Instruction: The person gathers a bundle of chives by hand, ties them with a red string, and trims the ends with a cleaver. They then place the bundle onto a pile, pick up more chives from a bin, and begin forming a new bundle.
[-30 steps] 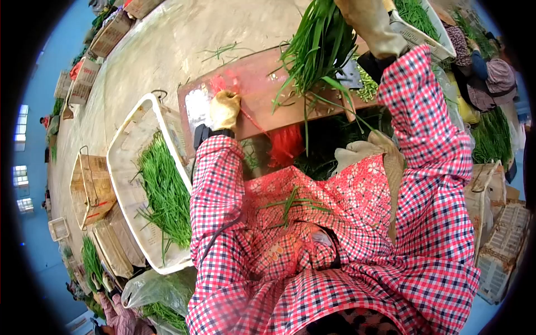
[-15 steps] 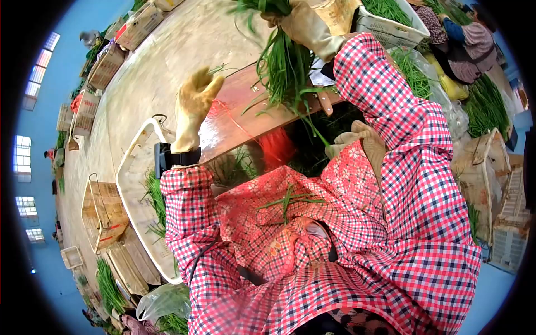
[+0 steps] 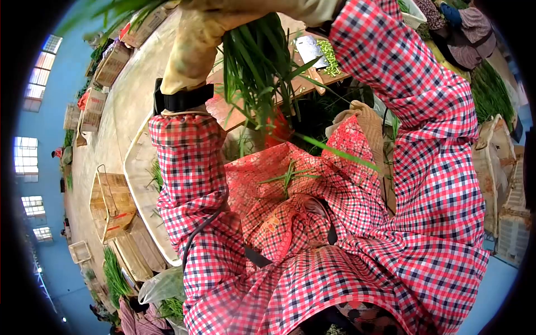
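A bunch of long green stalks (image 3: 262,67) hangs over the wooden board (image 3: 229,109), close to the camera. Both hands are gloved and raised at the top of the view. My left hand (image 3: 204,33) is wrapped round the bunch, its fingers partly hidden. My right hand (image 3: 304,10) is closed on the same bunch near the top edge, partly cut off by the frame. Behind the stalks a cleaver (image 3: 309,51) with a wooden handle lies on the board, beside small chopped green pieces (image 3: 329,58).
A white basket (image 3: 146,206) with stalks stands at my left. Beyond it are a yellowish crate (image 3: 111,204) and boxes (image 3: 114,64) along the floor. A co-worker (image 3: 466,36) sits at the upper right, near piled stalks (image 3: 491,92).
My left hand has moved up from empty and open to the bunch. The bunch has come closer and swung left. The cleaver and chopped pieces are now uncovered.
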`<state>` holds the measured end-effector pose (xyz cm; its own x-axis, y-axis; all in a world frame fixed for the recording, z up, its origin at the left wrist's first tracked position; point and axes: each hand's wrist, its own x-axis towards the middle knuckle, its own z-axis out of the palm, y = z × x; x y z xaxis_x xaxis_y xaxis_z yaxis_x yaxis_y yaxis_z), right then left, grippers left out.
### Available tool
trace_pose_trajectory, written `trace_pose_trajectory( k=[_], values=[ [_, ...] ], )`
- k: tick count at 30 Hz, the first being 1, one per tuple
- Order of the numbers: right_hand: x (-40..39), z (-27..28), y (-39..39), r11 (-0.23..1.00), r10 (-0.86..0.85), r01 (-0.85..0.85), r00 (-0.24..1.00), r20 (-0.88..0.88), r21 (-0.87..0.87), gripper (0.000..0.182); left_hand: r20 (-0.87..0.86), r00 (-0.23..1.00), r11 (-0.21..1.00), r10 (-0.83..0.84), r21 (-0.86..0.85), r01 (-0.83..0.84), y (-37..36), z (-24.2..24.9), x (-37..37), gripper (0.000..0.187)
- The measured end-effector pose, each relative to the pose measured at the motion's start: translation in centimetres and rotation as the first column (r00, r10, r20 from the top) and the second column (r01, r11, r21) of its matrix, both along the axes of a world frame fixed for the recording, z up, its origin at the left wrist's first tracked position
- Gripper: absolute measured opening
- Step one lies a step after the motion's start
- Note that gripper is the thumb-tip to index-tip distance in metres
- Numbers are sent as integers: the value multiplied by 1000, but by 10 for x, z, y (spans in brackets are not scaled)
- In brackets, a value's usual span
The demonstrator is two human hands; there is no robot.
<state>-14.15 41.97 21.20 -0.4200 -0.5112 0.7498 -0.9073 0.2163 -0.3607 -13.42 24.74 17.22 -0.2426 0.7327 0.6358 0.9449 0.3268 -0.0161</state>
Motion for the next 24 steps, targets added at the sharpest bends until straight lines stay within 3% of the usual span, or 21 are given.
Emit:
trace_pose_trajectory(
  k=[1, 4, 5, 7, 10, 11, 12, 13, 15, 16, 18, 20, 22, 24],
  values=[
    [2, 4, -3, 999, 20, -19, 999, -44, 33, 23, 82, 994, 983, 69, 166, -82, -10, -22, -18, 37],
    [1, 4, -6, 996, 58, -39, 962, -268, 76, 26, -102, 941, 944, 322, 111, -311, -12, -43, -9, 35],
    [15, 10, 7, 994, 1, 32, 952, -307, 103, 28, -163, 902, 916, 399, 103, -387, -10, -45, -7, 34],
    [41, 0, 30, 989, -98, 127, 942, -321, 70, 47, -195, 934, 950, 299, 158, -270, -2, -40, -5, 32],
    [74, -29, 56, 968, -229, 251, 911, -344, 20, 76, 230, 961, 954, 155, 220, -206, 15, -10, 25, 28],
    [82, -42, 60, 959, -266, 285, 897, -354, 2, 86, 449, 893, 903, 27, 371, -214, 9, -16, 20, 27],
    [97, -68, 59, 864, -380, 461, 860, -340, 201, 97, 619, 773, 827, -138, 502, -254, 5, -24, 13, 27],
    [113, -93, 57, 699, -456, 588, 805, -380, 407, 109, 648, 701, 704, -298, 645, -297, 7, -23, 10, 24],
    [135, -123, 58, 326, -531, 671, 713, -458, 666, 102, 562, 556, 382, -613, 826, -414, 14, -16, 2, 22],
    [137, -144, 61, 240, -535, 664, 699, -474, 708, 97, 518, 472, 367, -713, 850, -378, 9, -11, -4, 19],
    [145, -160, 73, 308, -459, 727, 679, -573, 614, 79, 521, 448, 333, -726, 837, -434, 16, 2, 12, 18],
    [159, -168, 88, 484, -510, 710, 704, -495, 511, 56, 452, 412, 291, -791, 870, -397, 9, -3, 6, 22],
    [173, -168, 104, 759, -455, 563, 818, -352, 327, 46, 405, 355, 243, -843, 874, -420, 3, 2, 4, 23],
    [198, -184, 126, 766, -458, 544, 836, -302, 343, 35, 332, 364, 168, -870, 894, -416, 5, 7, 10, 24]
  ],
)
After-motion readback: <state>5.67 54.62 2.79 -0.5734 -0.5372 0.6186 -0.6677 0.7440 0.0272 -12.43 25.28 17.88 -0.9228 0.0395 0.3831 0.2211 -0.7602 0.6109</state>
